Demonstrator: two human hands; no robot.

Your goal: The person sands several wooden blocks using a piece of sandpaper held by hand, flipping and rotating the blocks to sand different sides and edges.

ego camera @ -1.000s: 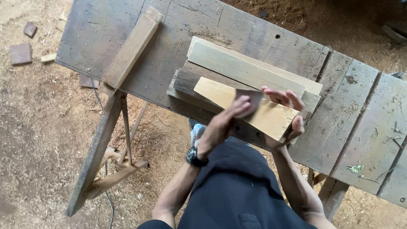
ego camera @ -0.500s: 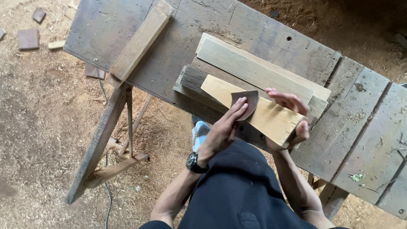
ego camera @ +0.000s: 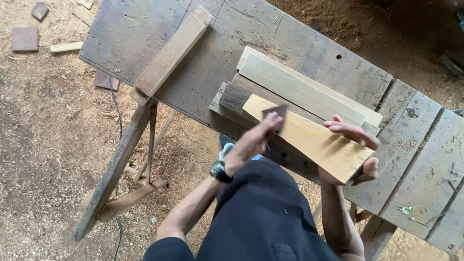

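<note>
My left hand (ego camera: 255,140) presses a small dark piece of sandpaper (ego camera: 274,113) against the near side of a light wooden board (ego camera: 309,137). A black watch sits on that wrist. My right hand (ego camera: 355,147) grips the right end of the same board, fingers over the top and thumb under its cut end. The board lies slanted on a stack of other boards (ego camera: 290,84), some light and one dark, on an old grey workbench (ego camera: 232,43).
A long wooden bar (ego camera: 171,53) lies slanted on the bench's left part. The bench stands on angled wooden legs (ego camera: 116,164) over a sawdust-covered floor. A thin cable (ego camera: 118,121) runs down past the legs. Small wood offcuts (ego camera: 25,38) lie at the far left.
My left hand has slid the sandpaper left along the board toward its far end. My right hand keeps hold of the right end.
</note>
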